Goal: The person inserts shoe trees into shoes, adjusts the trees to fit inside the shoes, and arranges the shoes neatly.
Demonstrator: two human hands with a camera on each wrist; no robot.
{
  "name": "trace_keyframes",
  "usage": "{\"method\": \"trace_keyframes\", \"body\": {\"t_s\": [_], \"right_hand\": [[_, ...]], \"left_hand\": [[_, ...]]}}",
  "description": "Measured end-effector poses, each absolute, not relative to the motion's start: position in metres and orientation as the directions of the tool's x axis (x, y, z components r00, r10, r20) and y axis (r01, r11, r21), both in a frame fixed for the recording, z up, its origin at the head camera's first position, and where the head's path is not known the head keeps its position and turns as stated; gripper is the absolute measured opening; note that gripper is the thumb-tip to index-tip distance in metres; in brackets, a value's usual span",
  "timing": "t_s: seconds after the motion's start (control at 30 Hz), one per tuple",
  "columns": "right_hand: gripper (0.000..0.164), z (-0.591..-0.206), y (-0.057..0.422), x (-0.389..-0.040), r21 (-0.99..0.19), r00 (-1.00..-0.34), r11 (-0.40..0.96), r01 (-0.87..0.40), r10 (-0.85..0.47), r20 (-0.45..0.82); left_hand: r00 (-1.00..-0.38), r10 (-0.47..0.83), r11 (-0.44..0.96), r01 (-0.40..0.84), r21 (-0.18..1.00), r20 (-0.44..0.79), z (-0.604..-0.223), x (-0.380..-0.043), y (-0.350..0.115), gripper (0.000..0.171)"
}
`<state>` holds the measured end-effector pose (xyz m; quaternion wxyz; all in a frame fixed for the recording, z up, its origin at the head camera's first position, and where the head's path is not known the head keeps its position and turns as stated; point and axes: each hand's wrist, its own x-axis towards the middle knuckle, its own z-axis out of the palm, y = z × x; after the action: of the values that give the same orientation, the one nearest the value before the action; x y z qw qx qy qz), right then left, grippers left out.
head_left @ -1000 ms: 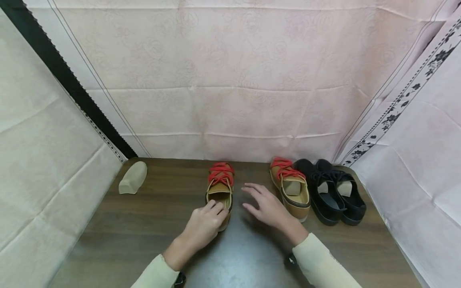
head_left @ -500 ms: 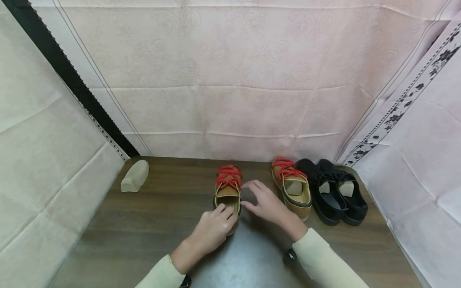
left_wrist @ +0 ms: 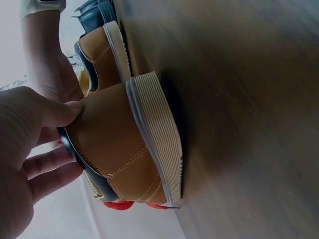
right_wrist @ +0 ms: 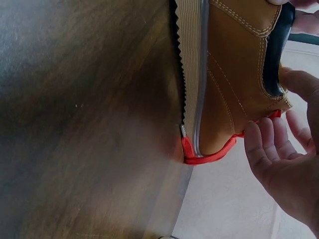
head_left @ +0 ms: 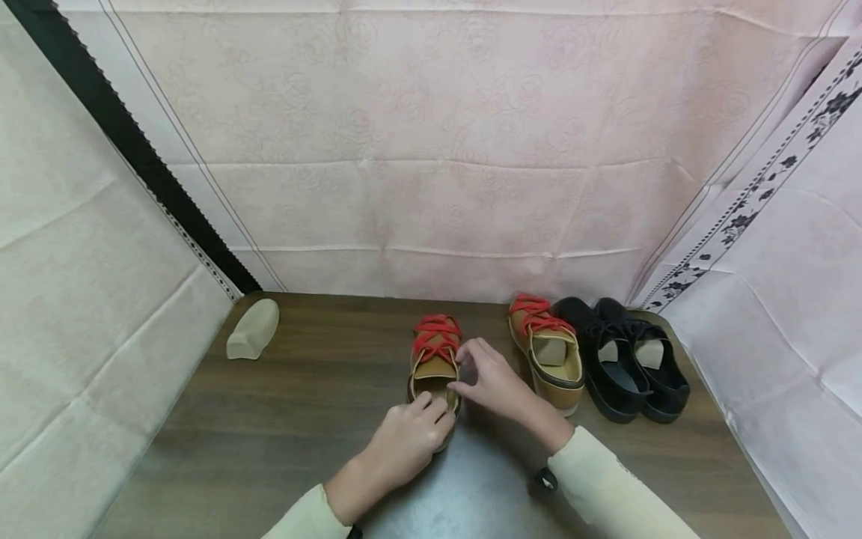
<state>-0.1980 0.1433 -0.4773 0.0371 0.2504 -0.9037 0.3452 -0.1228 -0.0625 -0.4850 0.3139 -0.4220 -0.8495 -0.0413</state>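
Note:
A tan shoe with red laces stands on the wooden surface in front of me, toe pointing away. My left hand pinches the back of its collar, thumb outside the heel and fingers inside, as the left wrist view shows. At the shoe's right side is my right hand, its fingers loosely bent. In the right wrist view, the right fingertips are right at the laces and the thumb is by the collar edge. Both hands hide part of the shoe's opening.
The matching tan shoe stands to the right, with a pale insert inside. Beside it are two black shoes, also with pale inserts. A beige toe-shaped insert lies at far left. Pale cloth walls enclose the brown surface.
My left hand has shifted the tan shoe rightward and slightly nearer. My right hand's fingers have bent more and now come up to the shoe's right side.

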Motion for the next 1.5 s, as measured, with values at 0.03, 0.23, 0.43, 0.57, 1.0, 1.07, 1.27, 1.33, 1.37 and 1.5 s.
{"method": "trace_keyframes", "body": {"t_s": [0.03,0.23,0.43,0.57,1.0,1.07,1.27,1.33,1.37,1.5], "right_hand": [[0.044,-0.477,0.143,-0.197,-0.609,-0.876,0.638,-0.472,-0.419,0.240],[0.040,-0.478,0.142,-0.193,-0.642,-0.888,0.621,-0.450,-0.386,0.249],[0.035,-0.475,0.141,-0.188,-0.687,-0.905,0.599,-0.411,-0.358,0.229],[0.033,-0.475,0.140,-0.185,-0.715,-0.924,0.595,-0.367,-0.325,0.204],[0.026,-0.487,0.142,-0.184,-0.788,-0.957,0.553,-0.271,-0.244,0.158],[0.025,-0.488,0.142,-0.184,-0.788,-0.955,0.549,-0.279,-0.241,0.171],[0.025,-0.490,0.142,-0.183,-0.785,-0.960,0.558,-0.269,-0.226,0.167],[0.024,-0.490,0.142,-0.182,-0.784,-0.961,0.561,-0.265,-0.224,0.164],[0.024,-0.490,0.142,-0.182,-0.785,-0.961,0.560,-0.265,-0.223,0.165],[0.022,-0.489,0.142,-0.181,-0.787,-0.957,0.552,-0.277,-0.232,0.174]], "left_hand": [[-0.444,0.693,0.639,0.743,-0.198,0.568,-0.485,-0.122,-0.062,0.025],[-0.435,0.689,0.637,0.745,-0.200,0.579,-0.484,-0.117,-0.059,0.027],[-0.424,0.688,0.634,0.746,-0.202,0.589,-0.483,-0.114,-0.058,0.027],[-0.424,0.682,0.638,0.744,-0.201,0.596,-0.482,-0.113,-0.057,0.026],[-0.451,0.676,0.646,0.744,-0.172,0.583,-0.480,-0.113,-0.058,0.011],[-0.457,0.679,0.642,0.749,-0.162,0.575,-0.478,-0.114,-0.059,0.007],[-0.481,0.693,0.632,0.764,-0.130,0.537,-0.474,-0.115,-0.064,0.008],[-0.487,0.696,0.627,0.770,-0.116,0.528,-0.473,-0.116,-0.065,0.011],[-0.490,0.695,0.625,0.773,-0.105,0.527,-0.472,-0.116,-0.066,0.013],[-0.489,0.684,0.621,0.780,-0.081,0.541,-0.470,-0.120,-0.070,0.018]]}}
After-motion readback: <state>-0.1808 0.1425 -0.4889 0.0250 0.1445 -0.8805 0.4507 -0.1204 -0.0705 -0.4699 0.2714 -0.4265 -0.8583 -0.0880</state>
